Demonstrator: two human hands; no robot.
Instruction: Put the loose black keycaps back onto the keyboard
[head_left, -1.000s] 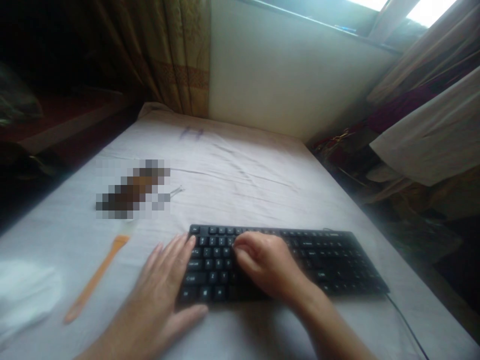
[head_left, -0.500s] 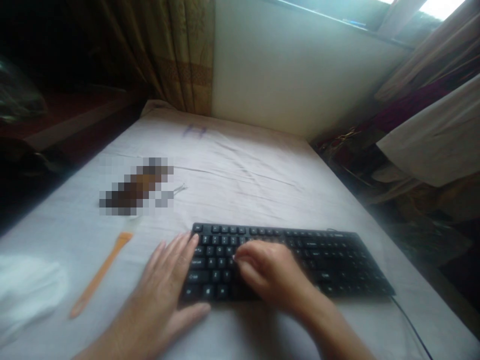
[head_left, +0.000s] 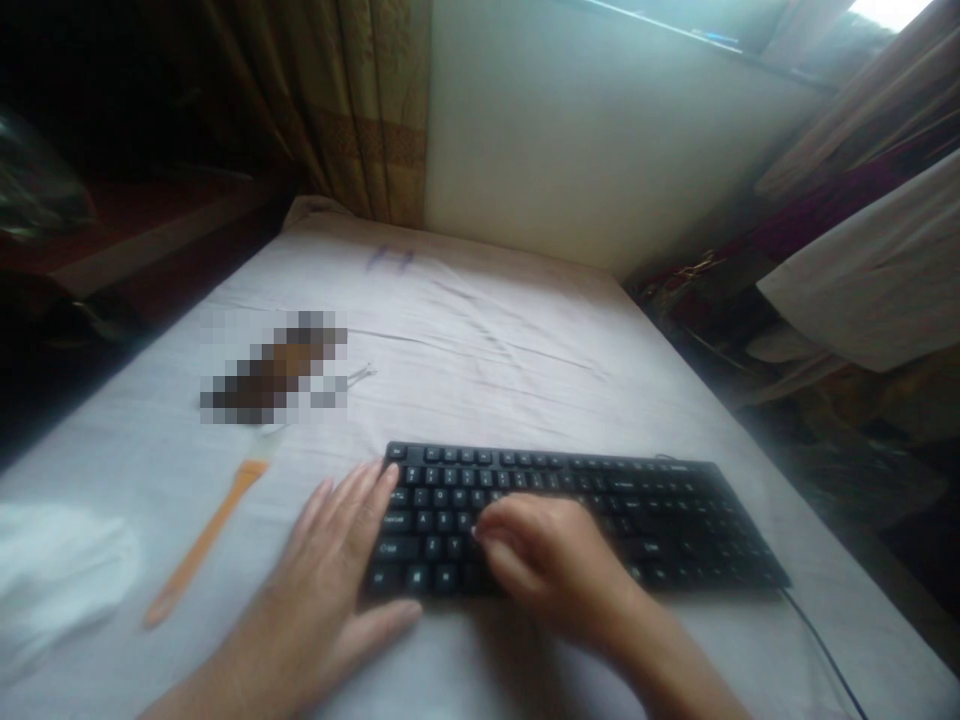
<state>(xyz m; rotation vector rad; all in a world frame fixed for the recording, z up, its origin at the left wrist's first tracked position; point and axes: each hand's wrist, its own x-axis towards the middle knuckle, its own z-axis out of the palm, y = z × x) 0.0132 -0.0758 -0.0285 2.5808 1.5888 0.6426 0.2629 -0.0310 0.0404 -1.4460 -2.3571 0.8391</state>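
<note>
A black keyboard [head_left: 675, 520] lies on a surface covered by a pale sheet [head_left: 480, 400]. My left hand [head_left: 330, 560] rests at the keyboard's left end, fingers stretched out along its edge and thumb near the bottom left corner. Over the keys left of the keyboard's middle, my right hand [head_left: 544, 550] is closed in a pinch. A tiny whitish bit shows at its fingertips, too small to name. To the left lies a brush with an orange handle [head_left: 210, 540], its pale bristles pointing away from me.
A pixelated brown item [head_left: 270, 380] lies beyond the brush, with thin pale sticks [head_left: 360, 376] beside it. White cloth [head_left: 64, 580] sits at the left. The keyboard's cable [head_left: 821, 650] runs off at the lower right. Curtains and a wall stand at the back.
My right hand has shifted slightly right and toward me over the keys, still pinched. My left hand has stayed at the keyboard's left end. The view has moved slightly.
</note>
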